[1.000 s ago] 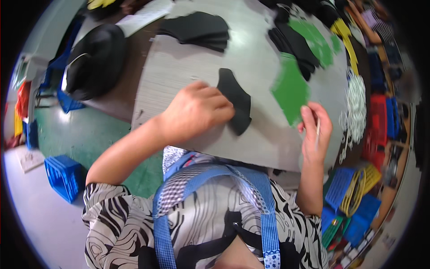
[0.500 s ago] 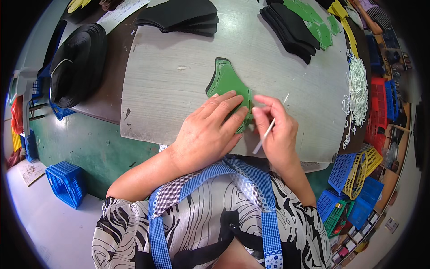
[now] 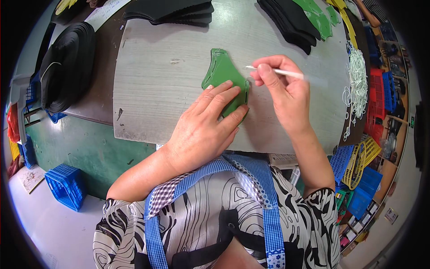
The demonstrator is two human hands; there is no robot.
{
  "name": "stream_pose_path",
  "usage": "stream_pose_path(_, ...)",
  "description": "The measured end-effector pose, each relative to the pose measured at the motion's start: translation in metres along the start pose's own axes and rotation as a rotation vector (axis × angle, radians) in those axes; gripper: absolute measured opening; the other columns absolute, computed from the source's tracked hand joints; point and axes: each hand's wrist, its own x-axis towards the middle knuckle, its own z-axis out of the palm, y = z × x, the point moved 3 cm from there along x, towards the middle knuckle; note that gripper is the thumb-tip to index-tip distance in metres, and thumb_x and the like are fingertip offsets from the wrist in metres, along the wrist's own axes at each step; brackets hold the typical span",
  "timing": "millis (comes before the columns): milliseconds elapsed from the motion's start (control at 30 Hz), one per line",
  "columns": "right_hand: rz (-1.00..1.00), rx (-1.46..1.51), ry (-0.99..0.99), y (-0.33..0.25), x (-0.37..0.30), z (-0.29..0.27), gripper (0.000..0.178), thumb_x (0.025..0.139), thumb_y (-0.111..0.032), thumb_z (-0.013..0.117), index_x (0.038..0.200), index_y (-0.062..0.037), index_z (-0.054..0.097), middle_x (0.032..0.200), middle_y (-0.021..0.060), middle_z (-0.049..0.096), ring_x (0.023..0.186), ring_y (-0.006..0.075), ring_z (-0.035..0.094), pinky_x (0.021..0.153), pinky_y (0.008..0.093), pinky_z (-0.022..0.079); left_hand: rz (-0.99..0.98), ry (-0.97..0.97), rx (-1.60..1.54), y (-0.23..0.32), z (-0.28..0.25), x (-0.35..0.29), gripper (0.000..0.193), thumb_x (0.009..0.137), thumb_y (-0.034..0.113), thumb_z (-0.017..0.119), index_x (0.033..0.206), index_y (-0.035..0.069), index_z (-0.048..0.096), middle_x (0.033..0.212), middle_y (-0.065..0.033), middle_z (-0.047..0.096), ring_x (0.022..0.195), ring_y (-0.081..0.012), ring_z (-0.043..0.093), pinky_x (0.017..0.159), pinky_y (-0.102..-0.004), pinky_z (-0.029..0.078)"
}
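A flat green template (image 3: 226,71) with narrow slots along its edges lies on the pale wood-grain board (image 3: 152,94). My left hand (image 3: 212,107) rests flat across its lower part, fingers stretched out and slightly apart, hiding that end. Just right of the template, my right hand (image 3: 282,83) is raised and pinches a slim white pen (image 3: 286,73). The pen lies nearly level, its tip pointing left toward the template but apart from it; its back end is blurred.
Black cut pieces are stacked at the far left (image 3: 172,12) and far right (image 3: 291,24), beside more green templates (image 3: 318,20). A thick black roll (image 3: 67,67) stands left of the board. White cord (image 3: 357,80) hangs at right, above plastic baskets (image 3: 369,150).
My right hand has lifted up and right from the template's edge, turning the pen from steep to nearly level. The black edge that showed along the template's left side is no longer visible.
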Motion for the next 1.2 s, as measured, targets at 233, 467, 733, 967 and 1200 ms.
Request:
stream_pose_path(233, -0.403, -0.556, -0.256, 0.003, 0.021, 0.042, 0.022, 0.099, -0.026, 0.068, 0.094, -0.0054, 0.074, 0.087, 0.0111, 0.073, 0.083, 0.0327, 0.068, 0.078, 0.0418, 0.054, -0.023, -0.034, -0.005, 0.001, -0.001, -0.001, 0.043, 0.083, 0.013, 0.077, 0.125, 0.009, 0.072, 0.141, -0.0201, 0.056, 0.137, -0.0406, 0.054, 0.117, -0.053, 0.045)
stream_pose_path(467, -0.232, -0.608, -0.164, -0.001, 0.049, 0.047, 0.02, 0.1, -0.022, 0.067, 0.091, -0.0045, 0.071, 0.079, 0.0092, 0.071, 0.078, 0.0295, 0.069, 0.07, 0.0409, 0.055, -0.022, -0.005, 0.01, 0.002, -0.005, 0.002, 0.043, 0.082, 0.011, 0.075, 0.124, 0.01, 0.072, 0.139, -0.0187, 0.059, 0.136, -0.0377, 0.056, 0.117, -0.0511, 0.046)
stream_pose_path(733, -0.344, -0.648, 0.057, 0.003, 0.054, 0.028, 0.023, 0.103, -0.024, 0.064, 0.093, -0.0045, 0.072, 0.071, 0.0082, 0.069, 0.068, 0.0255, 0.069, 0.065, 0.0381, 0.054, 0.011, -0.01, 0.067, -0.004, -0.006, 0.0, 0.04, 0.085, 0.006, 0.069, 0.124, 0.012, 0.074, 0.141, -0.0155, 0.061, 0.137, -0.0333, 0.058, 0.115, -0.0485, 0.049)
stream_pose_path(967, -0.327, -0.601, -0.045, 0.007, 0.059, 0.038, 0.025, 0.105, -0.025, 0.06, 0.095, -0.0053, 0.072, 0.074, 0.0091, 0.071, 0.069, 0.026, 0.07, 0.066, 0.0399, 0.055, 0.018, 0.023, 0.057, -0.006, -0.003, 0.002, 0.038, 0.081, 0.003, 0.075, 0.117, 0.013, 0.076, 0.137, -0.0121, 0.065, 0.134, -0.0315, 0.061, 0.113, -0.0457, 0.052)
stream_pose_path(1200, -0.337, -0.635, 0.076, 0.008, 0.027, 0.011, 0.025, 0.105, -0.023, 0.063, 0.093, -0.0029, 0.072, 0.076, 0.0114, 0.072, 0.066, 0.0246, 0.068, 0.065, 0.0378, 0.054, 0.023, 0.06, 0.045, -0.008, -0.004, 0.004, 0.038, 0.08, 0.003, 0.077, 0.117, 0.009, 0.075, 0.135, -0.0118, 0.068, 0.13, -0.031, 0.064, 0.111, -0.0453, 0.053)
